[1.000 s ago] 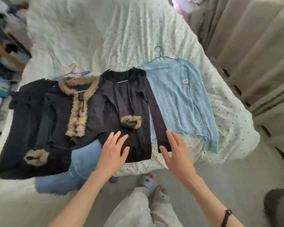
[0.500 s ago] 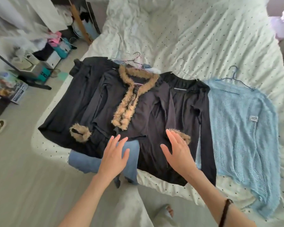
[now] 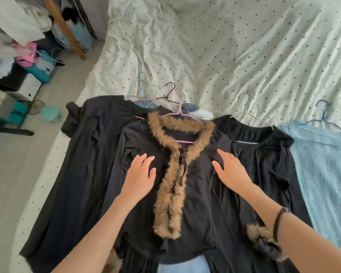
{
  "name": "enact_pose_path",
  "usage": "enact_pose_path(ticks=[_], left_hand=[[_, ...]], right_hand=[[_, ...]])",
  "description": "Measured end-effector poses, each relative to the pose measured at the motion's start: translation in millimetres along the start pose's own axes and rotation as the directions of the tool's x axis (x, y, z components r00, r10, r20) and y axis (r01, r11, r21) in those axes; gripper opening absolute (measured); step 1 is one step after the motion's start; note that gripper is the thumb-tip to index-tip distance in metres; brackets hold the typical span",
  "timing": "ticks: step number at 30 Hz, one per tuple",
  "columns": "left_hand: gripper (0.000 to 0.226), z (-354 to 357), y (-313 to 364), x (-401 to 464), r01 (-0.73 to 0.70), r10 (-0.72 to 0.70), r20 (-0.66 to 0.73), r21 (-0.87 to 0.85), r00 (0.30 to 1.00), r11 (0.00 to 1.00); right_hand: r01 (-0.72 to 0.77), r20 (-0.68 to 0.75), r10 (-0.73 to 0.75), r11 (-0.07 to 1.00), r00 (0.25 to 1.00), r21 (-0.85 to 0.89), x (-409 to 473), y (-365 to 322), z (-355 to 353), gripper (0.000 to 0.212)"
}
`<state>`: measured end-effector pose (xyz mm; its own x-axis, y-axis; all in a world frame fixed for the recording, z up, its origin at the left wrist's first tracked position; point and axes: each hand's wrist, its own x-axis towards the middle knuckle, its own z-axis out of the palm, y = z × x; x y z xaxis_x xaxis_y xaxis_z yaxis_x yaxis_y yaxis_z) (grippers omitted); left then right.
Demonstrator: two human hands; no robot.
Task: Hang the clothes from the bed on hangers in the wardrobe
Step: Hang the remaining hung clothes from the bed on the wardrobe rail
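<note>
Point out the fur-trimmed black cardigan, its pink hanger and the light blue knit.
fur-trimmed black cardigan (image 3: pixel 201 186): head view, front panel.
pink hanger (image 3: pixel 179 103): head view, hook.
light blue knit (image 3: pixel 323 166): head view, chest.

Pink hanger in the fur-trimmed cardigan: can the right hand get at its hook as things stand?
Probably yes. The pink hanger has its hook lying exposed on the sheet above the collar of the cardigan. The right hand is open, holds nothing, and nothing lies between them.

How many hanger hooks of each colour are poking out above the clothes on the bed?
Pink hanger hook: 1
Black hanger hook: 1
Light blue hanger hook: 1
White hanger hooks: 2
Dark blue hanger hook: 1
Total: 6
</note>
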<state>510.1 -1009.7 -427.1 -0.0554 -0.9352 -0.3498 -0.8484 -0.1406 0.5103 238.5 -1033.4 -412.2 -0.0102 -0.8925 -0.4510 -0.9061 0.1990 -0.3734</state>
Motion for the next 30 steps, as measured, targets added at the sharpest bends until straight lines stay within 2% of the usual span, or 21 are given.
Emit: enact_pose_path(ticks=[6, 11, 14, 16, 20, 23, 26, 30], left_hand=[[0.043, -2.3, -29.6, 106.6, 0.009, -0.009, -0.001, 0.048, 1.000, 0.999], [0.053, 0.0, -48.5, 180.9, 0.033, -0.024, -0.061, 0.157, 0.998, 0.987], [0.055, 7.0, -57.3, 203.7, 0.097, -0.093, -0.028, 0.247, 0.995, 0.964], [0.054, 10.9, -58.9, 208.5, 0.119, -0.107, -0.059, 0.275, 0.993, 0.954], [0.055, 6.2, -61.6, 213.6, 0.150, -0.128, -0.090, 0.315, 0.988, 0.937], [0.051, 0.3, -57.9, 210.4, 0.162, -0.138, -0.096, 0.329, 0.986, 0.930], [0.044, -1.3, -48.2, 188.4, 0.160, -0.132, -0.132, 0.232, 0.982, 0.959], [0.042, 3.0, -35.6, 140.9, 0.160, -0.138, -0.142, 0.155, 0.980, 0.975]], right_hand=[[-0.111, 0.065, 0.111, 0.994, 0.992, 0.000, 101.6, -3.1, 6.0, 0.054], [-0.090, -0.025, 0.089, 0.995, 0.996, -0.039, 167.3, 9.0, 12.2, 0.059], [-0.073, 0.068, 0.081, 0.991, 0.994, -0.114, 190.3, 16.6, 22.8, 0.059], [-0.062, 0.116, 0.079, 0.987, 0.990, -0.148, 196.8, 20.9, 29.6, 0.060], [-0.087, 0.113, 0.101, 0.989, 0.988, -0.121, 204.1, 29.0, 29.3, 0.062], [-0.092, 0.174, 0.115, 0.987, 0.978, -0.133, 203.4, 28.7, 24.3, 0.053], [-0.052, 0.206, 0.057, 0.998, 0.977, -0.028, 182.8, 31.4, 20.0, 0.037], [-0.088, 0.080, 0.076, 0.983, 0.994, 0.158, 121.8, 39.0, 8.1, 0.029]])
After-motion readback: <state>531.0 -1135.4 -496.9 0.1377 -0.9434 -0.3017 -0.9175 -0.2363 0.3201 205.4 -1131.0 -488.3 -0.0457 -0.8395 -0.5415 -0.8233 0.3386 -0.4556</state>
